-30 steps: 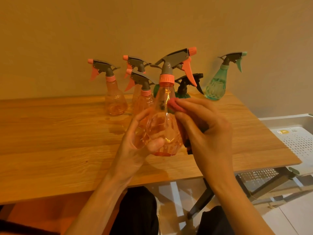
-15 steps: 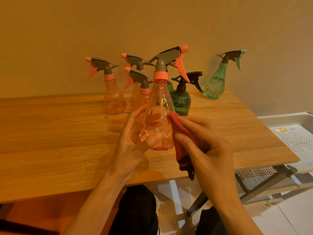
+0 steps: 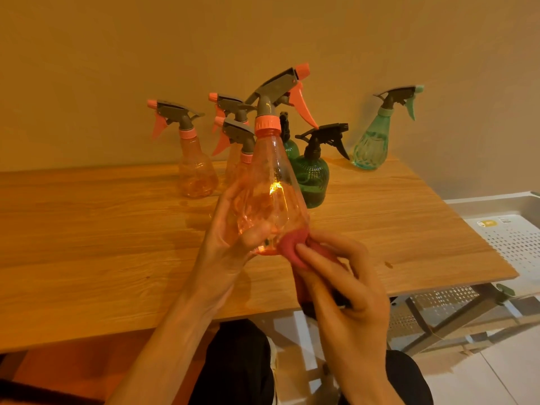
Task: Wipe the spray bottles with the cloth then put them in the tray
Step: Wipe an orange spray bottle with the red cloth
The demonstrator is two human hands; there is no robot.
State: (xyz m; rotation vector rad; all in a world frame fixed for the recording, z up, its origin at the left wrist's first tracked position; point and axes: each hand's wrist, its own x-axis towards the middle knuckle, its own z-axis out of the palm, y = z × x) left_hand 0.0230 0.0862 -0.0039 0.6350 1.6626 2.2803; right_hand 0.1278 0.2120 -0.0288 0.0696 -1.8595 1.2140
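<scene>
Gripping the lower body of a clear orange spray bottle [image 3: 268, 197] is the left hand [image 3: 230, 229], fingers curled round it, so it's held up off the wooden table [image 3: 102, 244], tilted a bit, grey head and orange trigger pointing right. A red cloth [image 3: 292, 247] is pinched in the right hand [image 3: 347, 290] and pressed against the bottle's bottom right edge. Most of the cloth is hidden behind the fingers, so its real shape can't be made out.

Further back, three more orange bottles [image 3: 195, 168] are lined up by the wall, two half covered by the held one. A dark green bottle [image 3: 312, 176] is seen clearly; another green one behind is mostly blocked. A teal bottle [image 3: 372, 141] is parked at the far right corner. The white perforated tray [image 3: 514, 244] is cut off by the frame edge.
</scene>
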